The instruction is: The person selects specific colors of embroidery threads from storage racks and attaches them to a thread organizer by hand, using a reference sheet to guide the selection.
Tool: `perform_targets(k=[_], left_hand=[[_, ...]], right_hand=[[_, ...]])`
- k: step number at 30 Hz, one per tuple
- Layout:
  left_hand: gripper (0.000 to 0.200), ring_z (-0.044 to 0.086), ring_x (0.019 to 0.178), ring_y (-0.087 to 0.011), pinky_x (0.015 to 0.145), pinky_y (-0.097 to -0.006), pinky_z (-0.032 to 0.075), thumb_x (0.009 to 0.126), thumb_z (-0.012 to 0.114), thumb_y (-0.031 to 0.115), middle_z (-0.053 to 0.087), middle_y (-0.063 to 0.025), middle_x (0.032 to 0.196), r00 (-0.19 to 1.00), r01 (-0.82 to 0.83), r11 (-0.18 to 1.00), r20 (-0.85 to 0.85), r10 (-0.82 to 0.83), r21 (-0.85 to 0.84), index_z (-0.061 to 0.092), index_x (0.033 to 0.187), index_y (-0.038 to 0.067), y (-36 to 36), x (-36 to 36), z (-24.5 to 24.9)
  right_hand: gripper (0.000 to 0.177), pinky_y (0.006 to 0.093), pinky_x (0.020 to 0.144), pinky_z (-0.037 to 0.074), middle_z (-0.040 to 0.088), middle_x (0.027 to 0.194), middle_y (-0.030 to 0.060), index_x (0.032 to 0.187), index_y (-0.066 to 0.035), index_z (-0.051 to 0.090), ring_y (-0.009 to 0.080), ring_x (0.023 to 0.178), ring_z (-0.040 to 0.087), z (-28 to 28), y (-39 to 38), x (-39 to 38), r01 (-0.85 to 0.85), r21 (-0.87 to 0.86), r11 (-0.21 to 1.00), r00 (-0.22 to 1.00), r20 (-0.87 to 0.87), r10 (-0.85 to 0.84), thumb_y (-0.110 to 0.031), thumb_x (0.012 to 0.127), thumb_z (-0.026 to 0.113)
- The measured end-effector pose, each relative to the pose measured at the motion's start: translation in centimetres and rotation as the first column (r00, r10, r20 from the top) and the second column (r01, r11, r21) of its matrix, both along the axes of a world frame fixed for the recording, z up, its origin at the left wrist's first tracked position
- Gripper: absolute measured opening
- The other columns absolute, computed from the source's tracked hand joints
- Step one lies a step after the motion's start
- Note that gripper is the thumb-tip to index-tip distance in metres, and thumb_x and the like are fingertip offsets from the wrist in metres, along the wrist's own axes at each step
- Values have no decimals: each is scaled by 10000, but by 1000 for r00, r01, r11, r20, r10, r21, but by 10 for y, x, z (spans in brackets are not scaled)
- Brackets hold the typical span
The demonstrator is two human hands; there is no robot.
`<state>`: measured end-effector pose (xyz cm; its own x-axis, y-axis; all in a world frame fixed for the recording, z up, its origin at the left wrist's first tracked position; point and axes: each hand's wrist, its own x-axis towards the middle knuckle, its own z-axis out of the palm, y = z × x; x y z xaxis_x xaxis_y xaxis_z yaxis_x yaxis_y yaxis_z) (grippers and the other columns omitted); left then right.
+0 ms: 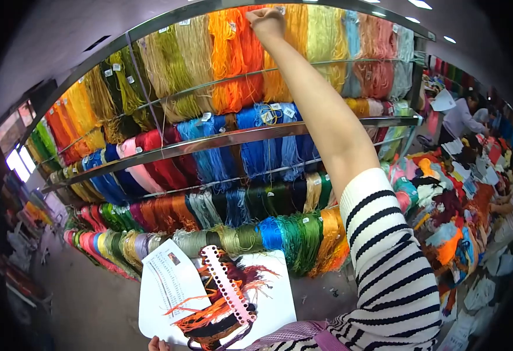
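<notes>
My right hand (266,22) is raised to the top of the rack, its fingers closed at the upper edge of the orange thread skeins (236,64); what they pinch is too small to make out. Only the fingertips of my left hand (158,344) show, at the lower edge of a white board (277,298). On the board lie a printed sheet (171,281) and a pink strip with holes (228,286), with orange, dark red and black threads running through and beneath it.
Metal rails (233,138) cross the rack, which holds rows of coloured skeins. To the right, a pile of mixed threads and papers (449,199) lies near a seated person (464,117). Another person's arm (502,207) shows at the far right.
</notes>
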<state>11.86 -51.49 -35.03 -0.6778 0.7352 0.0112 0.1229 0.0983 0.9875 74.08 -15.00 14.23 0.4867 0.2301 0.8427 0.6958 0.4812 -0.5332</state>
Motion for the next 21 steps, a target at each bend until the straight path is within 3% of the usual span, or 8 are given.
perform_targets(k=[2,4,13,15,17,18,20,21], left_hand=[[286,622,869,-250,738,-331,519,834,590,4,618,-143,1058,998,-64,998,-22,64,-27,577,1117,-35,-13,15,17],[258,621,864,-208,733,-312,504,825,618,30,644,-120,1025,997,-80,996,-17,79,-25,612,1078,-22,-26,18,17],[223,586,745,-150,652,-267,477,839,610,57,653,-74,941,1000,-11,998,29,9,56,633,1050,-8,1,36,13],[242,593,844,-155,702,-266,487,872,541,76,616,-77,1039,995,72,993,-60,-78,-97,579,1103,13,19,18,-4],[189,592,806,-139,680,-248,482,865,537,40,622,-71,971,991,103,995,-86,-104,-14,587,1041,-5,35,51,25],[140,590,768,-123,658,-229,477,857,534,5,627,-64,903,985,139,988,-113,-130,73,595,979,-24,48,70,45],[155,591,761,-127,670,-232,479,884,519,15,625,-64,922,948,290,948,-171,-267,132,600,1008,-31,70,96,76],[146,589,772,-122,678,-231,478,894,518,17,625,-63,933,929,343,928,-197,-312,147,601,1004,-29,82,111,92]], right_hand=[[214,251,645,520,686,808,65,894,7,683,109,680,633,1,13,14,-98,-15,995,995,-1,98,-197,832,670],[181,232,653,526,677,820,61,889,3,684,116,688,628,-2,15,15,-342,146,928,933,-68,355,-166,827,673],[190,214,715,512,652,839,62,925,2,627,106,767,624,-17,-2,34,-412,104,905,908,-32,417,-183,886,626],[169,205,710,505,644,828,57,915,-13,613,100,765,619,-25,2,38,-475,105,874,876,-36,480,-181,900,609],[39,382,716,488,607,781,71,791,-79,593,256,729,577,-33,10,43,-712,226,665,693,70,718,-93,755,586],[39,382,716,488,607,781,71,791,-79,593,256,729,577,-35,-11,34,-714,226,663,690,64,721,-93,755,586],[124,182,637,471,595,738,17,894,-50,572,70,693,575,-47,-89,0,-872,226,433,416,-120,901,-170,926,573],[116,182,591,439,567,713,3,905,-58,555,62,645,534,-60,-104,1,-925,110,364,356,-90,930,-170,936,554]])
